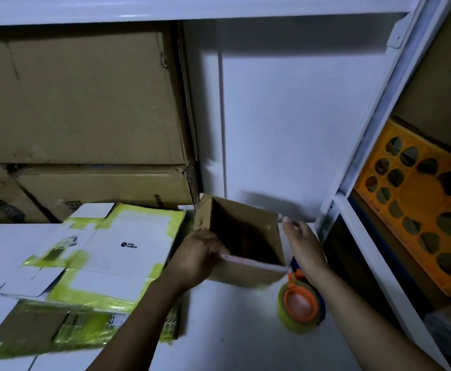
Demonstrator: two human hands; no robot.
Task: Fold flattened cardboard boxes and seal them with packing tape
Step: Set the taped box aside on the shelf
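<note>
Head view, left hand (200, 253) gripping near rim of box (248, 275) on table (232, 333), right hand (303, 245) flat beside its right wall, tape (299, 303) near, shelf post (374, 145) close right, carton (127, 253) reads OWN HARBOR

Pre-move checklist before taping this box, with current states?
1. Box opened up, walls standing: ok.
2. Left hand grips the near left rim: ok.
3. Right hand steadies the right wall: cannot tell. The fingers lie straight along it, but contact is unclear.
4. Tape roll in hand: not ok. It lies on the table by the box's near right corner.
5. Box bottom closed: cannot tell, inside too dark.
</note>
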